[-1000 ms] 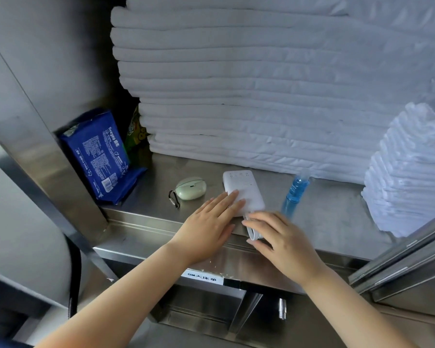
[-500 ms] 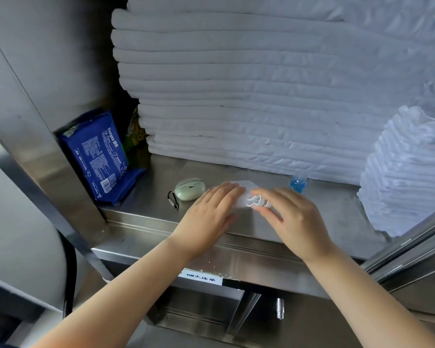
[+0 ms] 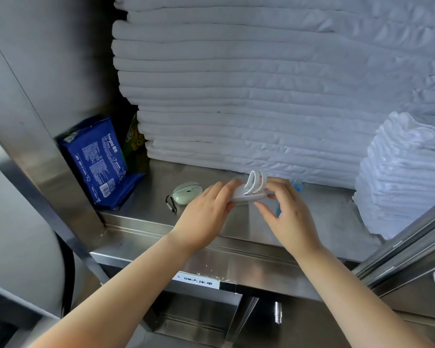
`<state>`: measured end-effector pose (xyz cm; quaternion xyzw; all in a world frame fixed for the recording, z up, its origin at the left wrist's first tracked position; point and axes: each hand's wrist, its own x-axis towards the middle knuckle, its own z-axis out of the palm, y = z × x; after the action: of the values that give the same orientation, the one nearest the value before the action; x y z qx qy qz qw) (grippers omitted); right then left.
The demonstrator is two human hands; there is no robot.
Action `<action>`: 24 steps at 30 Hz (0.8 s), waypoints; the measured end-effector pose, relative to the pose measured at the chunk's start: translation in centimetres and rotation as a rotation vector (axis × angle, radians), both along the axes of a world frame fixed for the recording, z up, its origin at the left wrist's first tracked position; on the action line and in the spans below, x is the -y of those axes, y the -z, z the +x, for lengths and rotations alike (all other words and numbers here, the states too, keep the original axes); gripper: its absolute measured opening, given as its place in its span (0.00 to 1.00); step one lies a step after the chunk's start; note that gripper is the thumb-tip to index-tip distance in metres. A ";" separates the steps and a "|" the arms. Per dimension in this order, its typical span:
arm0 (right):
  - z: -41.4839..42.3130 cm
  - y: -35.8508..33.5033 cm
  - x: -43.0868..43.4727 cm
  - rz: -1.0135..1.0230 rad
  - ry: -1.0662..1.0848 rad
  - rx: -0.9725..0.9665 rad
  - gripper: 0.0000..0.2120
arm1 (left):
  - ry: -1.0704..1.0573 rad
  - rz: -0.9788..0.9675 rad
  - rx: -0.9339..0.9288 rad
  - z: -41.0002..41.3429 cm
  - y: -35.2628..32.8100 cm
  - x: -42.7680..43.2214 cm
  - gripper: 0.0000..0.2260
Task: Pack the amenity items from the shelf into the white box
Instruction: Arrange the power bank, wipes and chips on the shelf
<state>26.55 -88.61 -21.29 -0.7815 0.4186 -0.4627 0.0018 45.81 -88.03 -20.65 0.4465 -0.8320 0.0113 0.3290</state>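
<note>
White flat item (image 3: 249,196) is hovering just above the steel shelf (image 3: 329,209), left hand (image 3: 206,214) gripping one end, right hand (image 3: 286,214) pinching the other; keeping its cord loops (image 3: 255,180) from snagging is probably mattering most.

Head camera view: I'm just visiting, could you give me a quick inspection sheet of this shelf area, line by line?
Surface: steel shelf, bare metal showing toward the right.
Job's things: flat white device with white loops, held at both ends; pale green case with carabiner, lying on the shelf; blue bottle, mostly hidden behind the right hand; white box not in view.
Clutter: blue wipes pack leaning at left; green packet behind it.
Hands: left hand and right hand each grip one end of the device.
Cables: dark curved cable or hose below left; cannot tell which.
Surroundings: folded white linen stacks; label on the shelf front.
</note>
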 end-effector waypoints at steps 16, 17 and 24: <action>2.6 -0.1 1.9 0.012 0.100 0.053 0.19 | -0.126 -0.052 -0.083 -0.7 -0.3 1.2 0.24; 2.6 0.1 2.0 0.028 0.111 -0.002 0.23 | -0.133 -0.047 -0.056 -0.6 -0.4 1.4 0.26; 2.5 0.3 3.0 0.211 0.087 -0.182 0.48 | -0.155 0.011 0.157 0.3 -0.9 2.9 0.41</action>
<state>29.00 -91.65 -21.57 -0.7969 0.4967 -0.3430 0.0260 46.11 -90.89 -19.76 0.5089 -0.8184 0.0671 0.2585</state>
